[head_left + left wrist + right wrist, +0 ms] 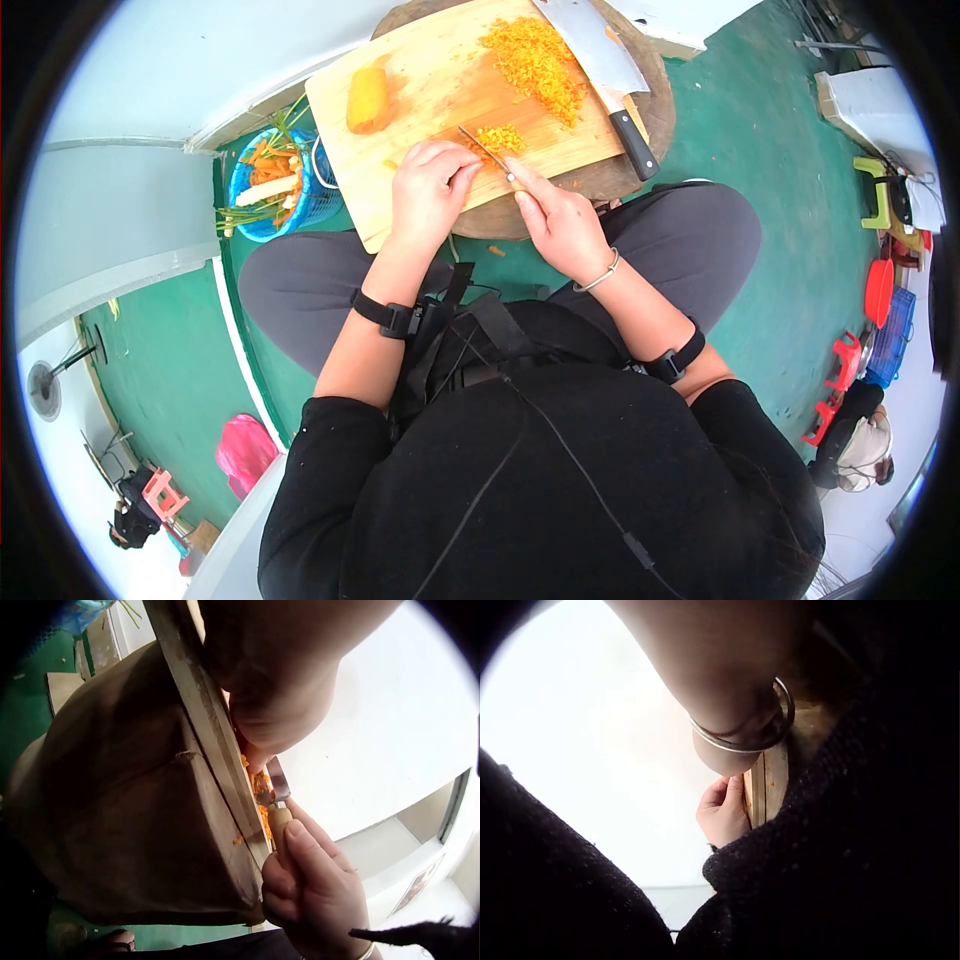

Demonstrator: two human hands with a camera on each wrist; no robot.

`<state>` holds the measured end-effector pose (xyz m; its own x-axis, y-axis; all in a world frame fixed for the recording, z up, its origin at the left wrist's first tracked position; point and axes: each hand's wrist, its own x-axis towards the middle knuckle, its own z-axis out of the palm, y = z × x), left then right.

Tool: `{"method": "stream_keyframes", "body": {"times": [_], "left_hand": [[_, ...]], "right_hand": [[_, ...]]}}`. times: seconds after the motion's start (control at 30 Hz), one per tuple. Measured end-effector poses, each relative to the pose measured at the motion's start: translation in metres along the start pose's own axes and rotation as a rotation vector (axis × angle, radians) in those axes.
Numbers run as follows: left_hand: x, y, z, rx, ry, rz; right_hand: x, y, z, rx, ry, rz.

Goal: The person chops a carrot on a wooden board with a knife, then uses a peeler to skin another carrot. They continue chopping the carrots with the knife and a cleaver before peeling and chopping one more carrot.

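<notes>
The right hand [565, 230] grips the wooden handle [280, 825] of a small knife, whose blade [482, 146] lies over the near part of a wooden cutting board [440, 60]. Just left of the blade, the left hand [432, 190] rests at the board with bent fingers, thumb near the fingertips; whether it pinches a piece is hidden. Chopped orange bits [502, 138] lie beside the blade. Farther back are a larger chopped heap [535, 65] and a thick orange-yellow piece [368, 100]. The right wrist view shows the left hand [724, 817] at the board's edge.
A cleaver [600, 50] with a black handle lies on the board's right side. The board stands on a round wooden block [655, 90]. Left of it, a blue basket [322, 200] holds peelings and stalks. The person's knees flank the block.
</notes>
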<state>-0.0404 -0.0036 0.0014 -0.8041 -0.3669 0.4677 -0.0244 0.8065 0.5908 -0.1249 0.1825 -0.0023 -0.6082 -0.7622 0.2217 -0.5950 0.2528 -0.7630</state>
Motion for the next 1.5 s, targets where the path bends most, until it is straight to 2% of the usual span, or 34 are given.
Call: {"method": "stream_keyframes", "body": {"times": [0.17,0.47,0.53,0.77,0.83,0.87,0.93,1.07,1.13,1.2,1.4,1.5], "left_hand": [[-0.001,0.000,0.000,0.009,-0.005,-0.012],[-0.002,-0.002,0.001,-0.011,-0.002,-0.037],[-0.001,-0.002,0.000,-0.008,-0.005,-0.035],[-0.003,-0.001,-0.003,0.033,-0.025,-0.007],[-0.003,-0.001,-0.003,0.035,-0.040,-0.001],[-0.004,-0.001,-0.003,0.027,-0.038,-0.018],[-0.004,-0.001,-0.003,0.017,-0.049,-0.026],[-0.005,0.000,-0.002,-0.004,-0.031,-0.078],[-0.006,0.002,-0.001,-0.011,-0.028,-0.085],[-0.006,0.004,0.001,-0.156,0.044,-0.216],[-0.003,-0.001,-0.004,0.116,0.027,0.035],[-0.006,-0.002,-0.002,0.055,0.039,-0.038]], "right_hand": [[0.003,-0.005,-0.001,0.104,0.082,-0.069],[0.005,-0.007,0.000,0.036,-0.015,-0.004],[0.006,-0.009,-0.002,-0.015,-0.084,0.072],[0.002,-0.001,0.005,0.060,0.044,-0.025],[0.001,-0.007,0.000,0.091,0.008,-0.008],[0.001,-0.008,0.000,0.090,0.025,0.001],[0.001,-0.009,0.000,-0.035,-0.074,0.071],[0.004,-0.013,0.003,-0.051,0.061,0.020],[0.005,-0.020,-0.004,-0.135,-0.077,0.105],[0.005,-0.011,0.002,-0.078,-0.027,0.080],[0.001,-0.008,0.003,0.042,0.042,0.016],[0.000,-0.009,0.000,-0.004,0.006,0.020]]}}
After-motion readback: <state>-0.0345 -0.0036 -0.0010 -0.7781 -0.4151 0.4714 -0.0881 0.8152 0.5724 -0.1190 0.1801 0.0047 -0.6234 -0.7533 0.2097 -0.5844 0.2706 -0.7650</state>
